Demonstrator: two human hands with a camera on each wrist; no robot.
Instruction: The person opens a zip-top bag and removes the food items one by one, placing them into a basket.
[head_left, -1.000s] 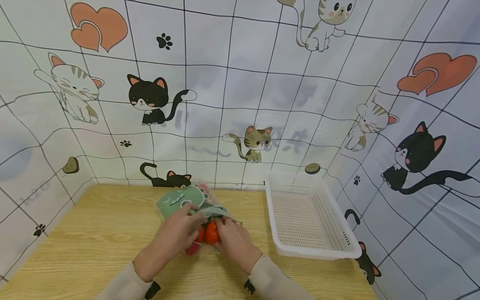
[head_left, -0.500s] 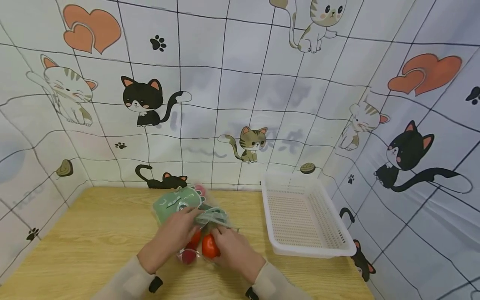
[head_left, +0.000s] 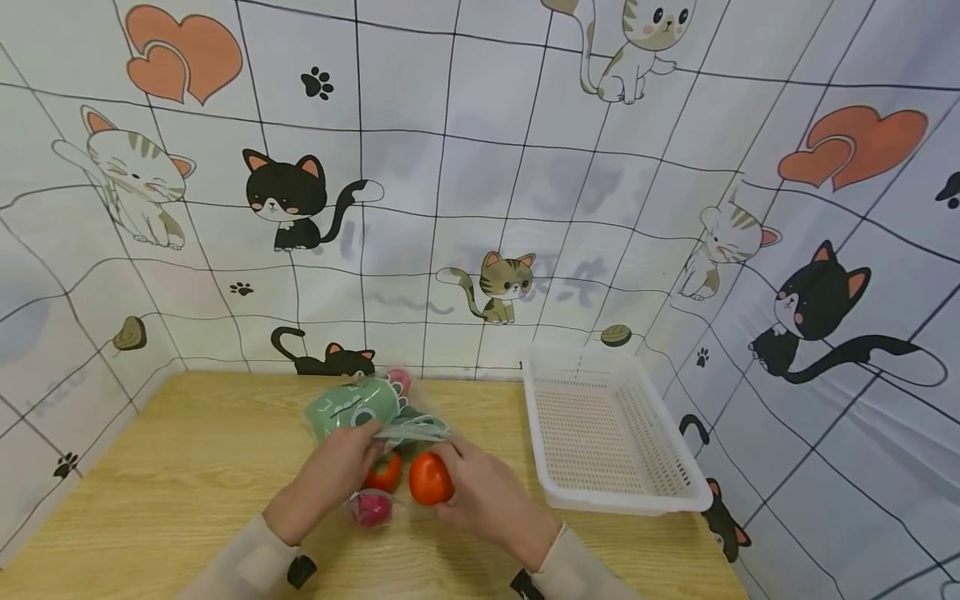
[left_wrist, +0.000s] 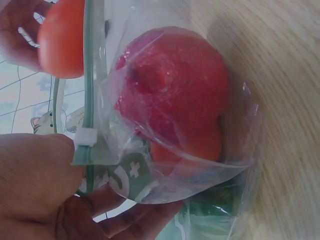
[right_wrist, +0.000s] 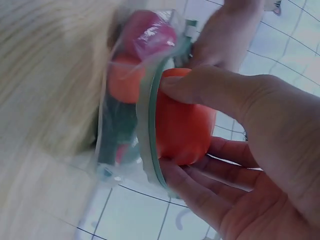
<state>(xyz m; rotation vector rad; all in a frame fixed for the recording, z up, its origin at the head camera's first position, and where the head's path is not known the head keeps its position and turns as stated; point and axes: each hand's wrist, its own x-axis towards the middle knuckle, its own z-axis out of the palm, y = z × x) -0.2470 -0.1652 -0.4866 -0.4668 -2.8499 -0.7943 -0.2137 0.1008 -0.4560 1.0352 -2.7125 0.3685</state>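
Head view, near edge first: light sleeves (head_left: 247,557) are coming in from the bottom, black bands (head_left: 302,572) showing at both wrists. Pink-red round item (head_left: 372,507) is sitting at the near end of a clear zip bag (head_left: 347,407), under the plastic. Hands are working apart, bag mouth between them. Right hand (head_left: 491,500) is gripping an orange-red tomato (head_left: 431,479), thumb on one side, fingers curling under the other. Tomato is sitting at the bag mouth, right beside the green zip strip (right_wrist: 152,120); can't tell whether it's touching it. Left hand (head_left: 330,475) is clamping the bag by its mouth, thumb lying near the white slider (left_wrist: 86,136), other fingers going behind the plastic. Second orange-red item (head_left: 384,473) is resting inside, just beyond the pink-red one; something dark green (left_wrist: 215,200) is lying further in, shape unclear. Another pink item (head_left: 400,381) is showing at the bag's far end, next to the green print. White perforated basket (head_left: 630,502) is standing to the right, apart from the bag, on the wood-grain table (head_left: 187,475). Behind everything, a grid-lined wall covering (head_left: 412,83) is showing cats, paw prints and orange hearts.
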